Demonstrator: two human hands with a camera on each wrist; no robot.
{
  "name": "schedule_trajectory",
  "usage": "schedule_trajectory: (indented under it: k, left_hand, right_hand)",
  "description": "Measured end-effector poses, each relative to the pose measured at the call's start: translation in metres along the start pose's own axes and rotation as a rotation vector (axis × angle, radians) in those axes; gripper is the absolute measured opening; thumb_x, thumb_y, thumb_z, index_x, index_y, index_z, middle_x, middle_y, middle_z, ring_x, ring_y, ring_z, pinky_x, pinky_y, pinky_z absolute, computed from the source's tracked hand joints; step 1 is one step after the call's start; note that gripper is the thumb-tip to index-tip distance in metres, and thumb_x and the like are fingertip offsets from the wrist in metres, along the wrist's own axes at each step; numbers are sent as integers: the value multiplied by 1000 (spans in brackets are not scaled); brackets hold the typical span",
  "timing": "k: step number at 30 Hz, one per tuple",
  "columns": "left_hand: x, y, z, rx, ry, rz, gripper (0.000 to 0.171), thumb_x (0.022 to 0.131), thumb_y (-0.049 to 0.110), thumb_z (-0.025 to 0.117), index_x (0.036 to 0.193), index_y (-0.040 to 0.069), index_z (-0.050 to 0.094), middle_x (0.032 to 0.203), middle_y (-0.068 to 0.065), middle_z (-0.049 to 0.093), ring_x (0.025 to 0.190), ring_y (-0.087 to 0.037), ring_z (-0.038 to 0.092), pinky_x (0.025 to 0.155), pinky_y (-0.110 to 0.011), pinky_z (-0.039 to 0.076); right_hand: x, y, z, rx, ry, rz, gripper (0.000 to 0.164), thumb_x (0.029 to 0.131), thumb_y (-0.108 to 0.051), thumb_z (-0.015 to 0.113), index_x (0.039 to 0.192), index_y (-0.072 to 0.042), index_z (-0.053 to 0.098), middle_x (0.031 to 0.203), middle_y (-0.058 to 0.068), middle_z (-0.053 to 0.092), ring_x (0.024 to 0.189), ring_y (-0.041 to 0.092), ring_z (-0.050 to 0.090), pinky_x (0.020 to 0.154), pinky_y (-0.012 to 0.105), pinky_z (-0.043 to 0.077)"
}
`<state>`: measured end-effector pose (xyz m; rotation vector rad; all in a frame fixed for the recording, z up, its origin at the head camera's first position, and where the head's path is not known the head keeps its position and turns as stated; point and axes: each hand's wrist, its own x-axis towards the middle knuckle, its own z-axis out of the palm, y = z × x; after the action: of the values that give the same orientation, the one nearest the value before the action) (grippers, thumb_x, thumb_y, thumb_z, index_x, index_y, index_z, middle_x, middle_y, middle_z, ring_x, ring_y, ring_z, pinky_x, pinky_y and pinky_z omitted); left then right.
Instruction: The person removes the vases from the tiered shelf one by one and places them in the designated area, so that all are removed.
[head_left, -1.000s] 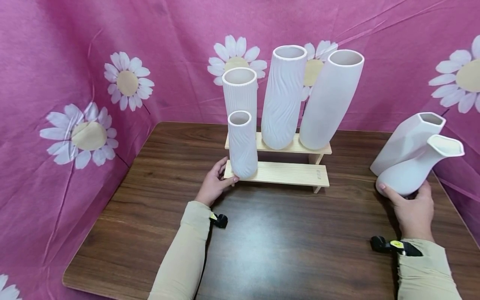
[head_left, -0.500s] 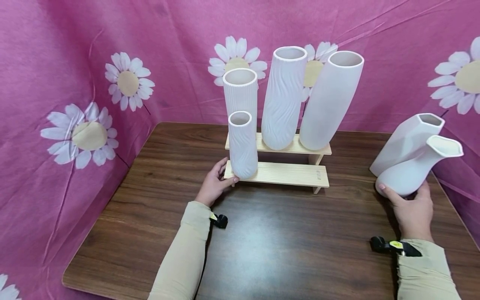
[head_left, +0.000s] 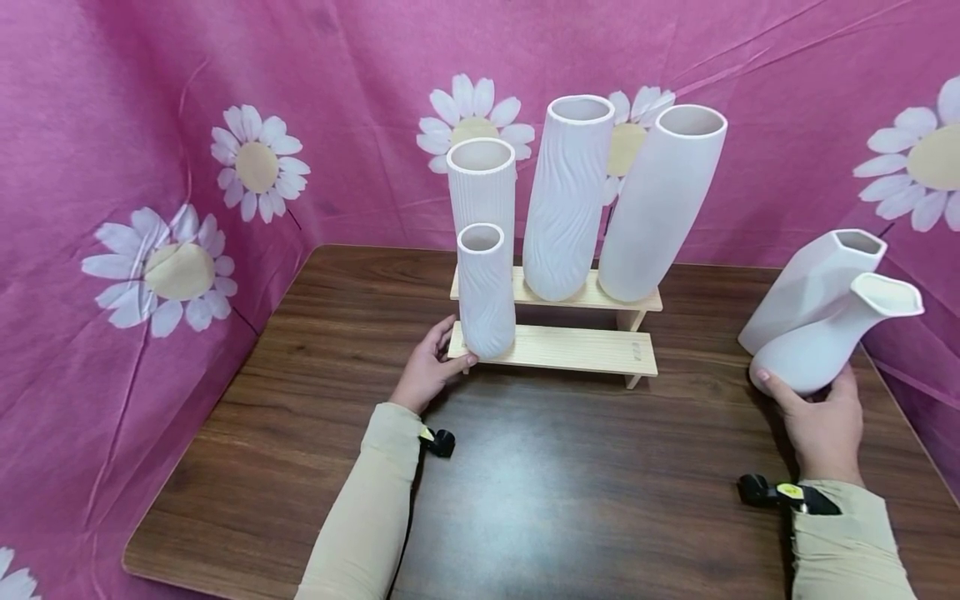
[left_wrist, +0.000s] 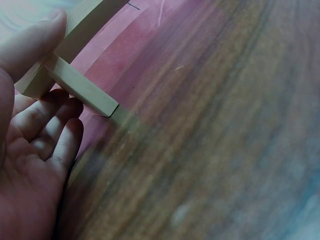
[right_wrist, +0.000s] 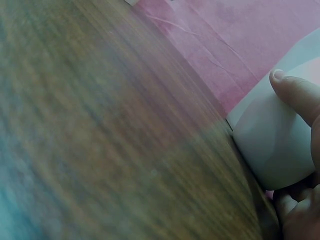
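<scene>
At the left end of a two-tier wooden display stand (head_left: 577, 348), my left hand (head_left: 427, 367) grips the lower board. In the left wrist view the thumb lies over the board (left_wrist: 90, 30), with the fingers (left_wrist: 60, 120) curled beneath it. A small white wavy-textured vase (head_left: 487, 287) stands on that board, close to the thumb. On the right, my right hand (head_left: 825, 433) holds a white round-bellied vase (head_left: 798, 358) with a flared mouth by its lower body. The right wrist view shows the thumb on the vase's side; the other fingers are partly hidden.
A ribbed vase (head_left: 482, 187), a tall wavy vase (head_left: 567, 208) and a tall smooth vase (head_left: 660, 208) stand on the upper tier. A faceted vase (head_left: 802, 287) is just behind the flared one, near the right edge of the wooden table (head_left: 600, 483). Pink flowered cloth (head_left: 360, 125) hangs behind.
</scene>
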<state>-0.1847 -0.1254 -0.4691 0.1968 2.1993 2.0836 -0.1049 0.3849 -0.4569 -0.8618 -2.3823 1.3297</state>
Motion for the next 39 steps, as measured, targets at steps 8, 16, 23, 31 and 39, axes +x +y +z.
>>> schedule_trajectory:
  k: [8,16,23,31,39]
  left_hand:
    - [0,1,0,4,-6,-8,82,85,-1,78,154,3,33,144,-16,55,111,-23,61,85,-22,54]
    - [0,1,1,-6,-7,-7,81,86,-2,76,154,2,32,143,-18,55,107,-20,62,83,-22,54]
    - [-1,1,1,-5,-5,-6,81,87,-2,76,154,1,32,144,-20,54,109,-21,61,84,-21,53]
    - [0,1,0,2,-1,-9,81,86,-2,77,154,2,33,144,-18,55,112,-24,61,86,-22,53]
    - [0,-1,0,-15,-14,-9,83,86,0,77,155,3,32,147,-15,53,116,-25,60,87,-24,54]
  right_hand:
    - [0,2,-1,-10,20,-30,89,84,-36,81,156,-40,30,159,8,38,142,19,32,120,32,21]
    - [0,1,0,-15,23,16,89,83,-36,81,157,-30,31,158,9,38,142,21,33,120,33,22]
    - [-2,-1,0,8,12,74,92,84,-36,80,158,-25,27,159,7,35,142,14,33,119,29,24]
    - [-6,-3,2,161,12,97,89,84,-21,82,156,-24,31,148,-4,43,135,3,39,109,11,31]
    - [-16,-2,1,231,3,75,84,86,-14,80,156,-21,33,154,-1,41,139,4,38,110,10,28]
